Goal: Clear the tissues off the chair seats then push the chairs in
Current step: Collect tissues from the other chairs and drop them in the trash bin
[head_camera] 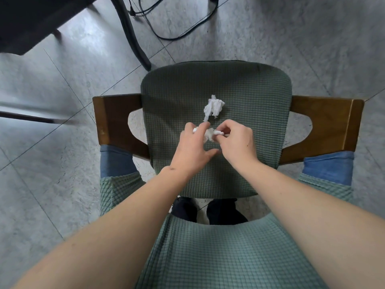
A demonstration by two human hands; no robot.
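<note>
A chair with a green waffle-fabric seat (239, 97) and wooden armrests stands directly below me. One crumpled white tissue (214, 107) lies loose near the middle of the seat. Just nearer to me, a second crumpled tissue (210, 133) sits between my two hands. My right hand (236, 140) pinches this tissue with its fingertips. My left hand (194, 147) rests over the tissue's left side with fingers spread, touching it; its hold on the tissue is unclear.
The chair's green backrest (225, 253) fills the bottom of the view. A dark table (31, 19) with a black leg (133, 38) stands at the upper left. Black cables (177, 28) lie on the grey tiled floor beyond the chair.
</note>
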